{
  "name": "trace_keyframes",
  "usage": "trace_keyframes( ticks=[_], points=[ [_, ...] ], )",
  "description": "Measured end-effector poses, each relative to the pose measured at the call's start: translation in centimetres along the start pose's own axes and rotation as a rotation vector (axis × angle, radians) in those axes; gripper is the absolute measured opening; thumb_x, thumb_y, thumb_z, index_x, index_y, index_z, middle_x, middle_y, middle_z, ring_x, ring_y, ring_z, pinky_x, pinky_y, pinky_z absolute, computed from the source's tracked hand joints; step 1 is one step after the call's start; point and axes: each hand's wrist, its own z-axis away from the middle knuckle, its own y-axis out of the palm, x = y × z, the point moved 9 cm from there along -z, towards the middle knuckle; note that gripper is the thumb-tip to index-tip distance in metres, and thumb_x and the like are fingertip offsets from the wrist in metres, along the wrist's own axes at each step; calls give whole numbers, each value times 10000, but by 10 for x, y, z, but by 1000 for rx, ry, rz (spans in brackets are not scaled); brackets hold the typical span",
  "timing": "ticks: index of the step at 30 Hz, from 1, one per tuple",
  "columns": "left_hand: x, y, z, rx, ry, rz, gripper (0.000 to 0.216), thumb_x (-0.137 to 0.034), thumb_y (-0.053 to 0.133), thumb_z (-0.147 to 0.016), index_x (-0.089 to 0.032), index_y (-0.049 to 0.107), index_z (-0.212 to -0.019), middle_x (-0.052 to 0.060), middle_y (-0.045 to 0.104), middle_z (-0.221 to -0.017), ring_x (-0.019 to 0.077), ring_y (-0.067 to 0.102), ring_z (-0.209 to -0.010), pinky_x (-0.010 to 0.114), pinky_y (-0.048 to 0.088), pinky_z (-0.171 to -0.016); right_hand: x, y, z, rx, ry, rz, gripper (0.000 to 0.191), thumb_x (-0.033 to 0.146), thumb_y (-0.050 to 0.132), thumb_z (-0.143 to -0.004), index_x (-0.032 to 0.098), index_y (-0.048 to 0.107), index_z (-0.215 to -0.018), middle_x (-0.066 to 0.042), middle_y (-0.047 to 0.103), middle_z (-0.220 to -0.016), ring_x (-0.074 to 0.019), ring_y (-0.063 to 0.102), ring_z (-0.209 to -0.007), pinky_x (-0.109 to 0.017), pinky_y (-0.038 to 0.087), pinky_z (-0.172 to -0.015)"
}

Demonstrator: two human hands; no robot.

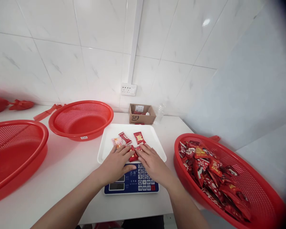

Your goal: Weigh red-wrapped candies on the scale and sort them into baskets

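Note:
A digital scale (133, 187) with a blue keypad panel stands in front of me, its white pan (152, 132) holding several small wrapped sweets. My left hand (115, 163) lies over the near left part of the pan, fingers stretched out at a pink-and-white packet (117, 142) and a red packet (133, 154). From the right, my right hand (153, 162) reaches in with fingers extended over another red packet, partly covered. Farther back on the pan are a red wrapped sweet (125, 138) and a red packet with gold print (139, 137), apart from my hands.
To the right, a red perforated basket (264, 194) holds many red packets (212, 178). Two more red baskets stand left, one near (16, 152) and one farther (82, 128). Behind the scale are a cardboard box (143, 119) and a clear bottle (160, 113), close to the tiled wall.

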Motion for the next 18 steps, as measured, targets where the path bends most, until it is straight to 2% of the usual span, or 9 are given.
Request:
trace_keyframes(
  ticks=[3, 5, 7, 9, 11, 13, 16, 18],
  points=[
    [1, -8, 7, -75, 33, 25, 470, -451, 573, -908, -201, 550, -1305, 143, 595, -1360, 354, 514, -1275, 587, 380, -1046, -11, -17, 16, -40, 46, -37, 463, 381, 345, -1000, 216, 503, -1402, -113, 370, -1541, -322, 283, -1435, -596, 290, -1121],
    [1, -24, 21, -240, 66, 85, 369, -363, 551, -937, -186, 559, -1262, 143, 628, -1307, 321, 539, -1243, 527, 417, -1031, -29, -35, 35, -125, 96, -80, 479, 419, 349, -987, 207, 529, -1376, -105, 396, -1528, -294, 296, -1433, -556, 286, -1139],
    [4, -44, 43, -461, 97, 169, 225, -247, 506, -957, -174, 572, -1160, 133, 693, -1128, 270, 613, -1099, 426, 493, -925, -58, -58, 60, -267, 179, -110, 490, 444, 364, -965, 196, 554, -1342, -110, 453, -1491, -281, 375, -1395, -528, 308, -1138],
    [7, -53, 64, -581, 116, 213, 126, -171, 450, -959, -178, 561, -1018, 90, 688, -865, 217, 637, -831, 338, 516, -728, -98, -79, 90, -416, 332, -102, 490, 453, 372, -941, 180, 586, -1289, -121, 527, -1428, -289, 458, -1338, -509, 339, -1123],
    [6, -51, 79, -599, 157, 239, 162, -171, 396, -961, -198, 529, -872, 38, 608, -672, 177, 556, -613, 295, 456, -572, -139, -86, 116, -426, 539, -92, 471, 482, 384, -909, 208, 650, -1184, -117, 649, -1289, -317, 574, -1222, -506, 441, -1040],
    [0, -43, 88, -567, 221, 270, 255, -250, 342, -978, -212, 495, -779, 13, 552, -580, 158, 494, -519, 280, 397, -499, -166, -78, 130, -303, 654, -135, 438, 512, 451, -851, 232, 697, -1082, -97, 708, -1195, -335, 621, -1158, -477, 505, -971],
    [-16, -23, 92, -473, 328, 310, 387, -382, 246, -1002, -219, 464, -727, 6, 544, -539, 150, 490, -484, 275, 368, -469, -178, -62, 133, -138, 659, -245, 453, 538, 514, -801, 244, 704, -1089, -66, 702, -1220, -299, 626, -1166, -382, 511, -980],
    [-24, -9, 93, -386, 388, 329, 426, -419, 217, -1010, -221, 454, -717, 9, 552, -544, 153, 489, -488, 283, 360, -473, -176, -55, 129, -89, 640, -260, 494, 530, 521, -789, 232, 686, -1147, -74, 681, -1256, -293, 618, -1180, -381, 486, -1008]
  ],
)
